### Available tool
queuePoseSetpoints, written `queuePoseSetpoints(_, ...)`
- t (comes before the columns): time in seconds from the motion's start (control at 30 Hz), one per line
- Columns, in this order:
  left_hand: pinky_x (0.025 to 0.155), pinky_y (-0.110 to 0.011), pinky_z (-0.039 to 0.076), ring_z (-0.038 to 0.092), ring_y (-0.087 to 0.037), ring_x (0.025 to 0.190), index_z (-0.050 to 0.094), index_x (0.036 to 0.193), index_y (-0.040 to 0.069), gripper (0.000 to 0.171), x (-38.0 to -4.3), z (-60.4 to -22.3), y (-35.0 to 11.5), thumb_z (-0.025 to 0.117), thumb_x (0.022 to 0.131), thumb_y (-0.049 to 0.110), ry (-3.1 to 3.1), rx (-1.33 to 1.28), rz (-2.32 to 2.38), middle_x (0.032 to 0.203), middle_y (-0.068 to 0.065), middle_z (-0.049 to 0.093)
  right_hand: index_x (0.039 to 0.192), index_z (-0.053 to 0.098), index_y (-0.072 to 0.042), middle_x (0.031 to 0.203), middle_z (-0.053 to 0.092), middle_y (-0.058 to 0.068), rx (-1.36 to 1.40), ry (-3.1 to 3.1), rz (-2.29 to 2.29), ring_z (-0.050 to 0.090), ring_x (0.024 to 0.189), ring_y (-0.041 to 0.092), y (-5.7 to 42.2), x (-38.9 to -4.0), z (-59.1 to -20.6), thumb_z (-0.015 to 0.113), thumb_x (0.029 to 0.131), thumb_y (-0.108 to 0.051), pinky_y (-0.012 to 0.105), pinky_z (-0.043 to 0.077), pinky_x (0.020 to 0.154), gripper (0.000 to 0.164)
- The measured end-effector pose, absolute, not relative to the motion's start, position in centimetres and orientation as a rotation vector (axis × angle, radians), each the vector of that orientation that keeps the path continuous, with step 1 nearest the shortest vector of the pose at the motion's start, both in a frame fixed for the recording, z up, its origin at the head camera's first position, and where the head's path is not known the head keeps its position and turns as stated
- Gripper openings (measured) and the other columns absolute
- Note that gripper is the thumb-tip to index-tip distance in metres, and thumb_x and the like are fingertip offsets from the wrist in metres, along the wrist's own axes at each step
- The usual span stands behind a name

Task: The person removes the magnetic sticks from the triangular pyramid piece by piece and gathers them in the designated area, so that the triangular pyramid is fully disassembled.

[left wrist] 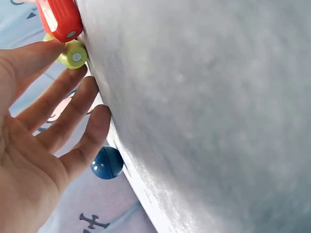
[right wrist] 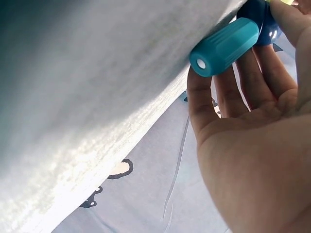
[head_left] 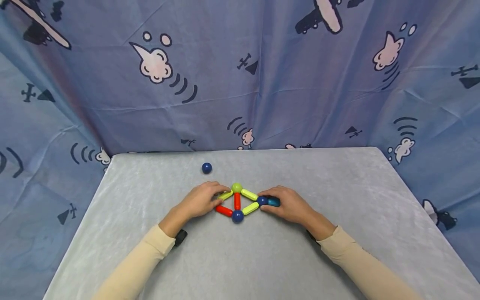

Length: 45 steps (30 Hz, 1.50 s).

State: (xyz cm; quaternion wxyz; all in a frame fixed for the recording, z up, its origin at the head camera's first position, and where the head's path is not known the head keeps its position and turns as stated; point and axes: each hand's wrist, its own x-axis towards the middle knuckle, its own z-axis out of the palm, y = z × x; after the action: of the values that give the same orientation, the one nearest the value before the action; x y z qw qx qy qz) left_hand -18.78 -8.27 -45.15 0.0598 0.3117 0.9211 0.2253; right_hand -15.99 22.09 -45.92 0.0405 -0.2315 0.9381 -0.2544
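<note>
Left hand (head_left: 202, 199) and right hand (head_left: 288, 204) pinch opposite sides of a frame (head_left: 237, 201) on the worktop (head_left: 318, 175).
Cream sleeves (head_left: 127, 266) slant inward from the near edge. The left thumb and forefinger pinch a lime rod (head_left: 226, 195), the thumb close against a red rod (head_left: 224, 211), the other fingers fanned out. The right thumb and fingertips pinch the right ball (head_left: 262, 201), dark blue, with a teal rod (head_left: 274, 201) running back toward the palm. Of the frame, the near ball (head_left: 238, 216) is glossy blue, the far ball (head_left: 237, 188) lime; a red crossbar joins them, and two lime rods close the right half into a triangle. Pale discs (left wrist: 77, 57) cap the left rods' outer ends. Beyond the left hand sits a loose blue ball (head_left: 206, 168); behind the worktop hangs a printed blue curtain (head_left: 210, 125).
</note>
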Motion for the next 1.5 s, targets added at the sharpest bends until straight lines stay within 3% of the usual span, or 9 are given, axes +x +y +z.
queuePoseSetpoints(0.93,0.084,-0.037,0.053,0.061,-0.016,0.097,0.071,0.123,0.024,0.034,-18.68,-45.48,-8.65,0.071,0.091,0.012,2.797,0.982,0.699,0.106,0.001,0.07,0.124,0.07,-0.024,0.113,0.071,-0.004,-0.73,2.874,-0.762,0.063,0.099,0.011,22.15,-16.0,-45.78,0.076,0.086,-0.04,0.037,0.053,0.088,0.042)
queuePoseSetpoints(1.17,0.094,-0.041,0.053,0.064,-0.018,0.105,0.066,0.13,0.017,0.042,-18.63,-45.83,-8.68,0.074,0.089,0.012,2.804,0.938,0.764,0.114,0.0,0.072,0.123,0.071,-0.024,0.112,0.071,-0.004,-0.722,2.88,-0.784,0.063,0.098,0.011,22.17,-15.92,-45.94,0.078,0.085,-0.039,0.037,0.054,0.087,0.041)
queuePoseSetpoints(1.5,0.096,-0.041,0.051,0.064,-0.021,0.106,0.074,0.112,0.011,0.025,-18.9,-46.13,-8.98,0.076,0.087,0.012,2.812,0.882,0.823,0.11,-0.003,0.072,0.123,0.071,-0.024,0.111,0.071,-0.005,-0.709,2.884,-0.791,0.063,0.097,0.011,22.27,-15.89,-46.03,0.078,0.085,-0.038,0.037,0.054,0.087,0.041)
